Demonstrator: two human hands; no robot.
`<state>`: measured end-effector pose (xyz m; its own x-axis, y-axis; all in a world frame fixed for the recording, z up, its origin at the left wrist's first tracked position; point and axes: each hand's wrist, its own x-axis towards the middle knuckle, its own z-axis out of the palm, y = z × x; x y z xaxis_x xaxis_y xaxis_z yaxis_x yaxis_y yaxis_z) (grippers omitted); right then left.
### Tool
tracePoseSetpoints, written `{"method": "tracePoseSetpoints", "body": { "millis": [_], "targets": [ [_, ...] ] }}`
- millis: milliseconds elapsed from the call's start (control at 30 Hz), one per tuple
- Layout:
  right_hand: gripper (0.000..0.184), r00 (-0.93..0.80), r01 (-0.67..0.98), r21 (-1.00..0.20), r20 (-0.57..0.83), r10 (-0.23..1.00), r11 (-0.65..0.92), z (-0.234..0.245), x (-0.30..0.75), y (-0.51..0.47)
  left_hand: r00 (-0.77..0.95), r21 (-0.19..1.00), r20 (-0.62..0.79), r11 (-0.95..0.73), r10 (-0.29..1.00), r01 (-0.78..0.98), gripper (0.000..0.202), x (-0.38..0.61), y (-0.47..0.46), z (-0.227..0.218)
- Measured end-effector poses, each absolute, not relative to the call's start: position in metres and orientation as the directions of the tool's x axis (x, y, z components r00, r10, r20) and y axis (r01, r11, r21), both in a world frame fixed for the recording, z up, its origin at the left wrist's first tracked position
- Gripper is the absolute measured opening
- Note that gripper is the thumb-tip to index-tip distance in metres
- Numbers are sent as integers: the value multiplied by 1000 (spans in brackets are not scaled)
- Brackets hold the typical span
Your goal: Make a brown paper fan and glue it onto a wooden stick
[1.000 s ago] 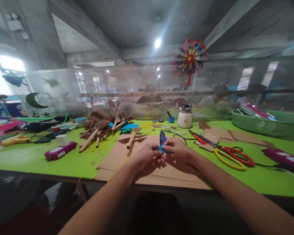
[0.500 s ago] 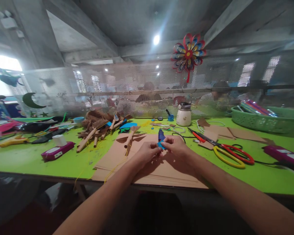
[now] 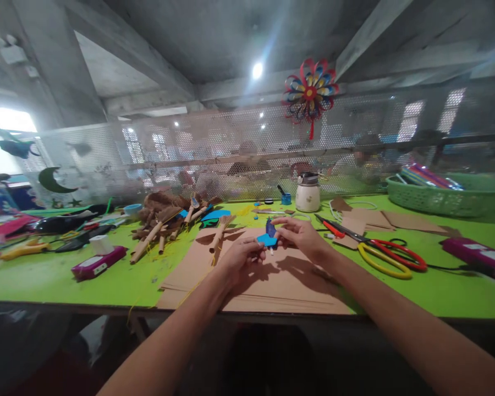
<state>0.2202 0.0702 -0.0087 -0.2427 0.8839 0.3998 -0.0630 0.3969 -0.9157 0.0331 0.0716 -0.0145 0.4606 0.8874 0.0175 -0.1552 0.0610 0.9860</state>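
My left hand (image 3: 243,254) pinches a small bright blue flat piece (image 3: 267,240), seemingly paper or felt, above the brown paper sheets (image 3: 247,291). Close by on the right is my right hand (image 3: 303,237), its index finger and thumb spread apart beside the blue piece. Whether the thumb touches the piece I cannot tell. Just behind the blue piece shows a dark blue-purple object (image 3: 270,226), its kind partly hidden by the fingers. Beyond my left hand, a rolled brown paper tube with a fringed end (image 3: 219,236) lies on the sheets.
Scissors with red and yellow handles (image 3: 383,256) lie at right. Purple-red boxes (image 3: 99,263) sit at both sides. A pile of brown paper rolls (image 3: 160,220), a white jar (image 3: 308,197) and a green basket (image 3: 445,195) stand farther back. A perforated screen (image 3: 214,148) rises behind.
My right hand's fingers have come off the blue piece and spread apart, moving slightly right. The blue piece stays in my left hand, now showing more of its surface.
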Motion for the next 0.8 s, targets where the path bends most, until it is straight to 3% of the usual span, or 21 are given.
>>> {"method": "tracePoseSetpoints", "body": {
  "millis": [167, 333, 567, 800],
  "targets": [
    [31, -501, 21, -888, 389, 773, 460, 0, 226, 57, 533, 955, -2, 159, 846, -249, 6, 29, 66, -9],
    [19, -441, 25, -890, 398, 805, 454, -2, 221, 54, 608, 967, 23, 137, 794, -216, 9, 30, 61, -7],
    [21, -394, -16, -875, 450, 802, 483, -5, 221, 59, 629, 974, 184, -55, 755, -219, 20, 32, 59, -10],
    [19, -362, -68, -881, 460, 811, 469, -8, 222, 62, 633, 974, 228, -169, 739, -153, 25, 34, 57, -10]
  ]
}}
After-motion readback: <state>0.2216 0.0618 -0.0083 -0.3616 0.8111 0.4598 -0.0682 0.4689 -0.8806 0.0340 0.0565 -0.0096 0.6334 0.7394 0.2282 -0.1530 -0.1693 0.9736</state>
